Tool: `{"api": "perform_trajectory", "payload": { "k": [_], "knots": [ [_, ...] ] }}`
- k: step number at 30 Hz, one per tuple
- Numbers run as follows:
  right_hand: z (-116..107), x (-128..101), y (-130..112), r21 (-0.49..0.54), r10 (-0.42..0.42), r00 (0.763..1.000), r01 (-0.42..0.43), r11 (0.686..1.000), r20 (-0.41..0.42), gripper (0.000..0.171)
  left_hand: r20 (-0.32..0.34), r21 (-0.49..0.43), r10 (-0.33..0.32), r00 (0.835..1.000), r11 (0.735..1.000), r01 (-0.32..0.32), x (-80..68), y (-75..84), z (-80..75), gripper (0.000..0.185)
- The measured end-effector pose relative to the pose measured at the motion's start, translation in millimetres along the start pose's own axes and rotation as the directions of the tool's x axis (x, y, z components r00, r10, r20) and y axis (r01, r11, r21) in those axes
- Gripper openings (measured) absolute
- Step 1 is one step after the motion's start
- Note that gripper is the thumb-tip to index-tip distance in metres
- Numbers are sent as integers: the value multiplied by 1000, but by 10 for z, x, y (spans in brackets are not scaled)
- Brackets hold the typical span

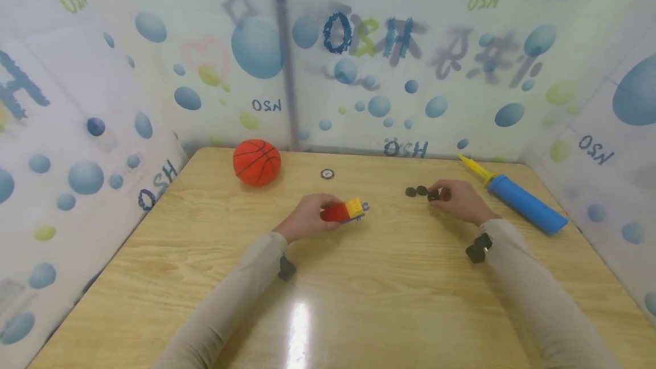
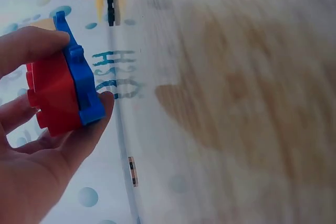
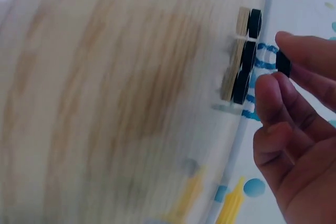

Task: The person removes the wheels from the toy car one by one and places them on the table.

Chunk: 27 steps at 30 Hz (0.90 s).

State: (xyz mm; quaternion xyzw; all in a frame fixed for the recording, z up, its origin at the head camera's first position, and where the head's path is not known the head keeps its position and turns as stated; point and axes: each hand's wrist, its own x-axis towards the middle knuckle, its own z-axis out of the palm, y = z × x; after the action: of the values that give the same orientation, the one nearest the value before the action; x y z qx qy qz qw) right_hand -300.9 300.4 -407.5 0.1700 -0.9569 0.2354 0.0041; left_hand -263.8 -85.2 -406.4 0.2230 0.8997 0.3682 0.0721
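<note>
left hand (image 1: 307,218) grips the toy car body (image 1: 343,211) while right hand (image 1: 458,199) pinches a black wheel (image 3: 282,62), apparently for careful alignment on the body next

Beige long sleeves, small black wrist-mounted devices, bare hands

The head camera is looking forward and down over the wooden table (image 1: 359,300) toward the bubble-print walls. Each wrist camera is sitting close behind its hand, looking along the tabletop. All three views are sharing the black wheels (image 1: 416,191) (image 3: 248,56)
</note>
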Motion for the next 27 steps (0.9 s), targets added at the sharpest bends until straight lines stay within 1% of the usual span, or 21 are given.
{"api": "perform_trajectory", "payload": {
  "k": [4, 6, 11, 14, 18, 22, 24, 27],
  "knots": [
    [-44, 14, 50, -26, 38, 999, -38, 999, -11, 31, 8, 12, 1, 1000, 1000, -1, -21, 7, -25, 52],
    [-73, 21, 70, -47, 62, 998, -63, 997, -15, 32, 12, 13, 12, 1000, 1000, -12, -34, 9, -38, 52],
    [-126, 33, 116, -54, 111, 994, -111, 992, -3, 34, -3, -31, 62, 998, 998, -62, -74, 0, -57, 47],
    [-122, 29, 152, -61, 126, 992, -125, 990, 3, 34, -10, -60, 70, 997, 996, -71, -85, -18, -46, 43],
    [-86, 40, 196, -92, 138, 990, -137, 986, 2, 33, -12, -93, 37, 999, 995, -38, -102, -30, -23, 42],
    [-58, 71, 198, -128, 124, 992, -124, 984, -10, 31, -32, -128, -1, 999, 992, -3, -118, -33, -19, 43],
    [-49, 82, 203, -142, 122, 992, -123, 982, -14, 31, -41, -135, -5, 999, 991, -1, -119, -34, -20, 43],
    [-38, 95, 221, -158, 127, 992, -128, 979, -19, 32, -52, -129, 7, 999, 992, -13, -117, -35, -27, 43]
  ]
}}
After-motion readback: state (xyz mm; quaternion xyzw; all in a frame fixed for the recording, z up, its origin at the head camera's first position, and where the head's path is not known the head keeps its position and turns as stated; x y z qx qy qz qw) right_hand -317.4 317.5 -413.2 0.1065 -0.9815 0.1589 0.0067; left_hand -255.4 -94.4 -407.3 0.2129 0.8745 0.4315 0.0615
